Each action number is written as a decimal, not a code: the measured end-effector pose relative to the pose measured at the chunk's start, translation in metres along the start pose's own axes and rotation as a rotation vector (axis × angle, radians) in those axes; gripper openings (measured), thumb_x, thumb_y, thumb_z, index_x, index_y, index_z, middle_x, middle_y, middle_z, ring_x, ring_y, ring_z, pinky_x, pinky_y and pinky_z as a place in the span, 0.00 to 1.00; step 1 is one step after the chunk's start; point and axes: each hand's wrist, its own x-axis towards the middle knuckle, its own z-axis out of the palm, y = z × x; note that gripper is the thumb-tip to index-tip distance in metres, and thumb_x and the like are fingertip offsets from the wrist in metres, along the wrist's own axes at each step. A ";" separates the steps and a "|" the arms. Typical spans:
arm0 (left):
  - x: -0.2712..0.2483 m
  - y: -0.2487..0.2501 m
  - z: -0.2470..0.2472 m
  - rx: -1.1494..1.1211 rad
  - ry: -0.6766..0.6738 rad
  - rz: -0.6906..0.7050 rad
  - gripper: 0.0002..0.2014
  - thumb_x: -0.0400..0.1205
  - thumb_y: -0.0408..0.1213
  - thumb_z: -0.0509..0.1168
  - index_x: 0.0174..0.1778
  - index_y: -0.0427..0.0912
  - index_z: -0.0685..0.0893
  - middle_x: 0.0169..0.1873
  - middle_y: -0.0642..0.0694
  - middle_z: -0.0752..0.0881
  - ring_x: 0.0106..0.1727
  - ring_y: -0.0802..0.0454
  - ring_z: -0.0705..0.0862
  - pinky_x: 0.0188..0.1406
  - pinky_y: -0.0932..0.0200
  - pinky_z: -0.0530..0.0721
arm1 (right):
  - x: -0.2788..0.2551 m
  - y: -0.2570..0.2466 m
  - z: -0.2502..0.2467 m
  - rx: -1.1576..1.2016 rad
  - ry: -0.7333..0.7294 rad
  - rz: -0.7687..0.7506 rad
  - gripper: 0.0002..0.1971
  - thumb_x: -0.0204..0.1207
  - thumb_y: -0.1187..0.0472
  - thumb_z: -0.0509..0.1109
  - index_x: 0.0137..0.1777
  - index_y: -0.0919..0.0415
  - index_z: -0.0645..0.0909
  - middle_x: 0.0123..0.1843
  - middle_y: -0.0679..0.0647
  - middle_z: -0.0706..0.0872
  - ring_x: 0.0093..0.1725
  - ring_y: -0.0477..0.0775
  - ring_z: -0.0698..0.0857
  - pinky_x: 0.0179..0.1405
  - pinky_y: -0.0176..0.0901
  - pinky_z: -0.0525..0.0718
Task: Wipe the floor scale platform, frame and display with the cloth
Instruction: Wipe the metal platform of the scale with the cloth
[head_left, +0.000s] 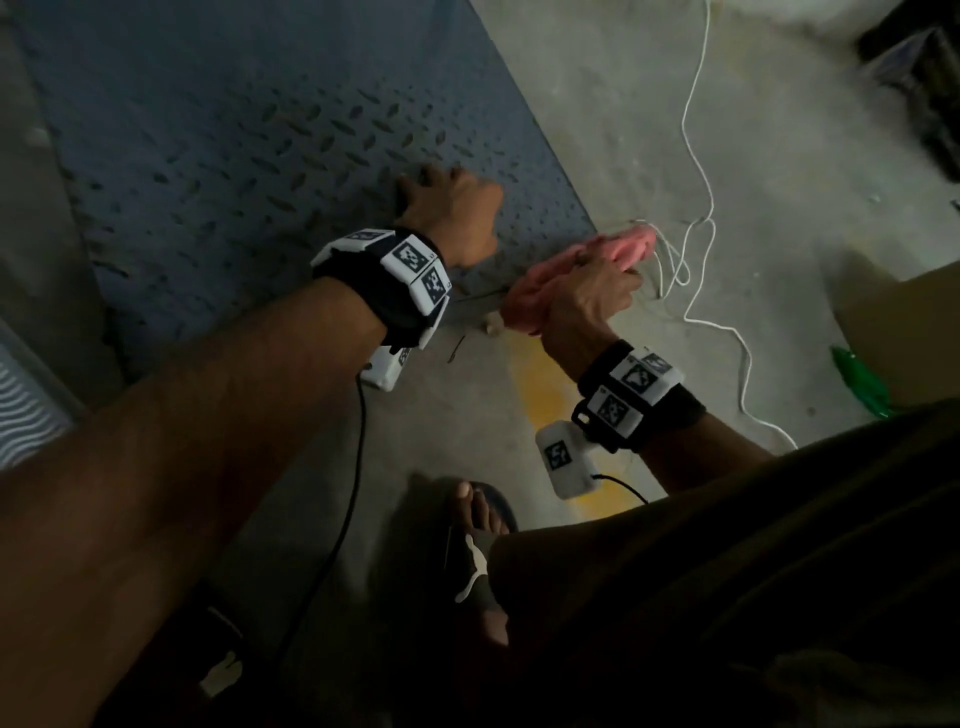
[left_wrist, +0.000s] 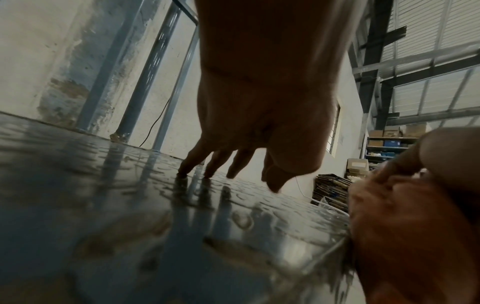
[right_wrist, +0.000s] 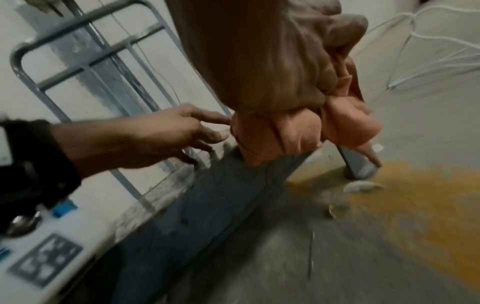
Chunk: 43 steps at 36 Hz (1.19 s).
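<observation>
The floor scale's blue checker-plate platform (head_left: 218, 171) fills the upper left of the head view. My left hand (head_left: 447, 208) leans on it near its right corner, straight fingertips (left_wrist: 183, 171) touching the plate. My right hand (head_left: 582, 299) grips a bunched pink cloth (head_left: 618, 247) and holds it against the platform's near right corner and side frame (right_wrist: 207, 205). In the right wrist view the cloth (right_wrist: 283, 133) bulges out below my curled fingers. The scale's display is not in view.
A white cord (head_left: 696, 171) loops over the concrete floor right of the scale. A yellow floor mark (head_left: 540, 384) lies by the corner, a cardboard box (head_left: 904, 332) and green object (head_left: 857, 382) at right. My sandalled foot (head_left: 478, 540) stands below. A blue railing (right_wrist: 85, 67) rises behind.
</observation>
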 end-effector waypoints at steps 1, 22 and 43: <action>0.000 0.000 0.000 -0.071 0.038 0.015 0.21 0.85 0.43 0.61 0.74 0.45 0.78 0.68 0.33 0.80 0.71 0.26 0.76 0.70 0.27 0.75 | 0.000 -0.009 -0.001 0.098 -0.037 -0.031 0.06 0.88 0.57 0.62 0.51 0.57 0.70 0.49 0.62 0.83 0.40 0.55 0.86 0.30 0.51 0.85; 0.000 -0.049 -0.146 -1.266 0.312 -0.082 0.26 0.70 0.34 0.80 0.65 0.46 0.84 0.53 0.51 0.91 0.52 0.58 0.90 0.57 0.55 0.88 | -0.042 -0.172 0.132 0.002 -1.235 -0.179 0.27 0.71 0.65 0.65 0.71 0.72 0.76 0.60 0.67 0.86 0.57 0.66 0.86 0.63 0.61 0.86; 0.018 -0.146 -0.268 -0.624 0.485 -0.058 0.27 0.73 0.41 0.72 0.70 0.47 0.77 0.56 0.51 0.87 0.57 0.55 0.87 0.59 0.46 0.88 | -0.057 -0.266 0.257 -0.681 -0.804 -1.895 0.26 0.89 0.40 0.52 0.73 0.61 0.71 0.52 0.59 0.85 0.47 0.66 0.86 0.42 0.54 0.80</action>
